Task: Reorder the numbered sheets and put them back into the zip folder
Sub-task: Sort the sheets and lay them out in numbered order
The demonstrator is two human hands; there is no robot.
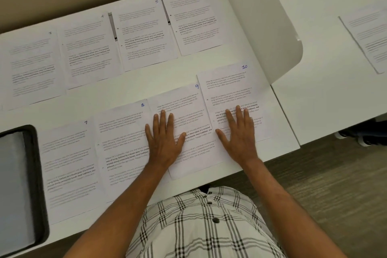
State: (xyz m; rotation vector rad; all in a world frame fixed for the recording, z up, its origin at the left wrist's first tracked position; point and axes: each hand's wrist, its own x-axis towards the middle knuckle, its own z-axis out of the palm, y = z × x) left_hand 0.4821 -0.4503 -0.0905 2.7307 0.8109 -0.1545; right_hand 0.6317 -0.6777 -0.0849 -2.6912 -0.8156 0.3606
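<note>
Paper slides easily on this white table [129,92]: sheet 9 [188,132] overhangs the near edge, so a careless sweep could push it off (or scramble the order). Your left hand [165,138] lies flat on 9, your right hand [238,132] flat on sheet 10 [228,84], fingers straight, gripping nothing. Zip folder [18,184] waits at the near left corner; sheets 5 and 6 lie along the far edge.

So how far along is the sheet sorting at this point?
Done: sheets lie in number order on the table, far row ending in sheet 5 and sheet 6, near row 7 to 10. In hand: left hand flat on sheet 9, right hand flat on sheet 10. Left: stacking them and refilling the zip folder.
</note>
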